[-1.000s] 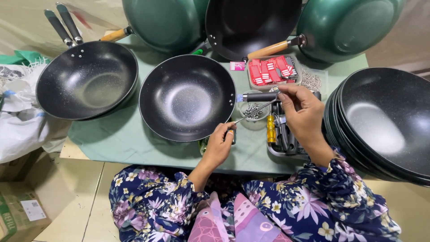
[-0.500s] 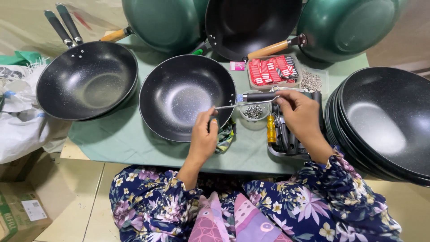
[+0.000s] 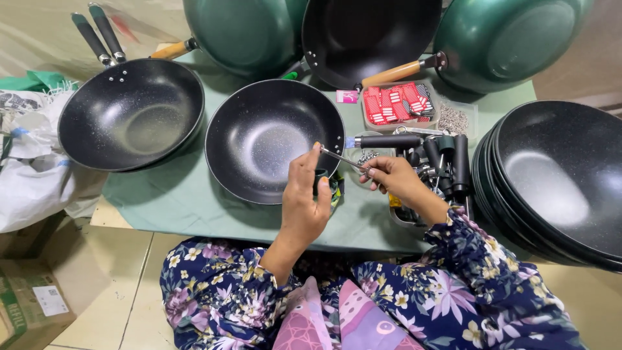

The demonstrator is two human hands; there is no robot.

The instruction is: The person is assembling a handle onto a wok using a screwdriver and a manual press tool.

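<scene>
Left hand (image 3: 304, 198): pinching thin metal rod (image 3: 342, 159); closed on it
Right hand (image 3: 389, 178): closed on rod's other end
Pan (image 3: 275, 139): handle not yet fitted; handles (image 3: 447, 162) waiting alongside

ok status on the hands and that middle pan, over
Left hand and right hand pinch a thin metal rod between them. Rod sits over the rim of the handle-less black pan. Loose black handles crowd the right side.

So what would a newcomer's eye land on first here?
Probably the dark wok at the centre of the green cloth, with the left hand and right hand meeting at its near rim around a thin metal tool. Next, the stack of black woks on the right and the green pans tilted along the back edge.
</scene>
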